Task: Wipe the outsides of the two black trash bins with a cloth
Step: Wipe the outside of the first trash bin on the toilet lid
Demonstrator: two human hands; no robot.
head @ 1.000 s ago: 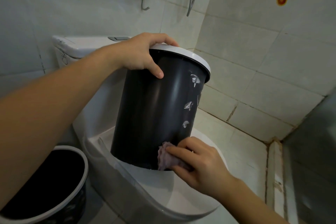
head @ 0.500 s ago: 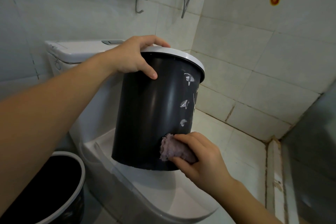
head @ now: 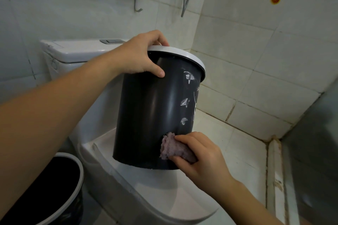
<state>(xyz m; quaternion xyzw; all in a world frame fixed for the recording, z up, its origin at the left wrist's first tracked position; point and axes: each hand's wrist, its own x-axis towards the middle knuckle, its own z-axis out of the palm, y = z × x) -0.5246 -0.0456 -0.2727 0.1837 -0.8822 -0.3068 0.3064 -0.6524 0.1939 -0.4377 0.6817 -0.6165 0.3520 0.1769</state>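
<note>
left hand (head: 140, 56): gripping the bin's (head: 150, 115) white rim, thumb outside
right hand (head: 203, 159): pinching purple cloth (head: 173, 149) against bin's lower side
bin: black, tilted on toilet lid (head: 164, 188)

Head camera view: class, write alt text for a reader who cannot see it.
A right hand presses a purple cloth low on a black plastic trash bin tilted on a white toilet lid, while the left hand grips its white rim. A second black bin stands lower left.

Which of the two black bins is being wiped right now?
The bin on the toilet lid: the left hand grips its white rim while the right hand presses the purple cloth against it. The floor bin sits untouched.
</note>
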